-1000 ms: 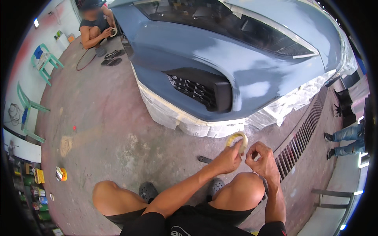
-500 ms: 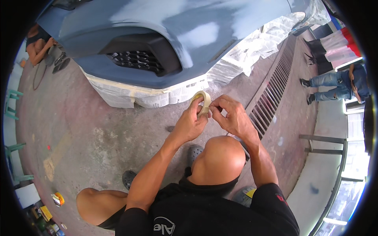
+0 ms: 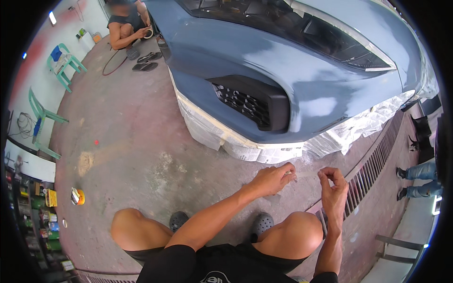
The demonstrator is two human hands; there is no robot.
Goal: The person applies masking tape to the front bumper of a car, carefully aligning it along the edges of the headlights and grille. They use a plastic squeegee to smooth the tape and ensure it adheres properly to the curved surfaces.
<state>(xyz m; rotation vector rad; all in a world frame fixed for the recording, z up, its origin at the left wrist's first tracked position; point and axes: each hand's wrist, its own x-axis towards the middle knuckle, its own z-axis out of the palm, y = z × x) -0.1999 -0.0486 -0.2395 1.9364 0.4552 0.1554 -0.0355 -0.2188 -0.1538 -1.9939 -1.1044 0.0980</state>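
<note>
My left hand (image 3: pixel 273 180) is closed around a roll of masking tape, which its fingers mostly hide. From there a pale strip of tape (image 3: pixel 308 174) runs across to my right hand (image 3: pixel 334 186), whose thumb and forefinger pinch its end. Both hands are in front of my knees, low before the car's bumper (image 3: pixel 325 111). The car is blue-grey with lighter patches, and a black grille vent (image 3: pixel 243 104) sits in its corner. Newspaper masking (image 3: pixel 245 152) is taped along the bumper's lower edge.
A floor drain grate (image 3: pixel 373 174) runs along the right. Far left, another person (image 3: pixel 125 30) squats by the car near slippers (image 3: pixel 145 66). Green plastic chairs (image 3: pixel 41 113) and a shelf of cans (image 3: pixel 40 207) line the left wall. A person in jeans (image 3: pixel 422 183) stands at right.
My hands have moved apart, and a strip of tape now stretches between them. The view has swung left and up, showing more of the car and the left wall.
</note>
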